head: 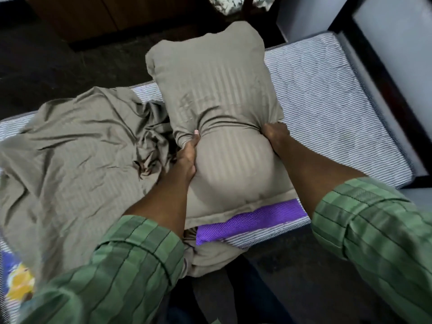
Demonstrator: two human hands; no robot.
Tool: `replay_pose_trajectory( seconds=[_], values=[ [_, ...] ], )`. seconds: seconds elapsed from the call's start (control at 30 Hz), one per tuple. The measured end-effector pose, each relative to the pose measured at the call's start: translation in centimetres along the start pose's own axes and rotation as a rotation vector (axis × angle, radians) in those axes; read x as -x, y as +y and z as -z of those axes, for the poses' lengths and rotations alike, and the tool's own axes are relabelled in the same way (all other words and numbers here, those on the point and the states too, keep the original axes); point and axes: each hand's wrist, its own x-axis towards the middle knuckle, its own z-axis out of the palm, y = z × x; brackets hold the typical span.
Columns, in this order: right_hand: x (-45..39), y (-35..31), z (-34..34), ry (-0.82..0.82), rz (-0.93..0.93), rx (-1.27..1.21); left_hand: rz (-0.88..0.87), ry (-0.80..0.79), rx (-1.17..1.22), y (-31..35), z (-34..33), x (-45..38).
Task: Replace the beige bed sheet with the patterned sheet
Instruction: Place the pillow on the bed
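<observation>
A pillow in a beige striped case [215, 94] is held over the bed, squeezed at its middle. My left hand [187, 153] grips its left side with the thumb on top. My right hand [275, 134] grips the right side, fingers dug into the fabric. The beige bed sheet [70, 148] lies crumpled and pulled back on the left half of the bed. The striped grey-and-white mattress [327, 101] is bare on the right. A bit of colourful blue-and-yellow patterned fabric [16, 279] shows at the lower left edge.
A purple dotted pillow or cushion [252, 218] pokes out under the beige pillow at the near mattress edge. A dark bed frame [378, 73] runs along the right. A wooden cabinet [93, 17] stands beyond the dark floor [35, 66]; rumpled cloth [224, 3] lies at the top.
</observation>
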Motion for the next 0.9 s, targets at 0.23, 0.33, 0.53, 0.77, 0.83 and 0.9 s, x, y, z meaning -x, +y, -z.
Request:
replay_pose_trajectory(
  seconds=[0.23, 0.33, 0.53, 0.77, 0.83, 0.9],
  values=[
    [-7.8, 4.5, 1.2, -0.052, -0.014, 0.146, 0.163, -0.053, -0.137, 0.2, -8.6, 8.0],
    [-9.2, 5.7, 0.0, -0.066, 0.006, 0.189, 0.176, 0.008, -0.083, -1.6, -9.3, 6.4],
    [-10.2, 4.9, -3.0, -0.040, -0.061, 0.418, 0.111, 0.224, -0.180, -1.5, -8.1, 4.2],
    [-8.2, 4.1, -6.9, 0.459, 0.129, 0.527, -0.136, 0.724, -0.564, -0.8, -8.9, 6.1],
    [-7.1, 3.4, -7.0, 0.590, 0.322, 0.564, -0.203, 0.678, -0.532, -0.5, -9.3, 7.5],
    [-5.2, 2.1, -7.5, 0.619, 0.651, 0.532, -0.237, 0.613, -0.520, -0.4, -8.4, 8.4]
  ],
)
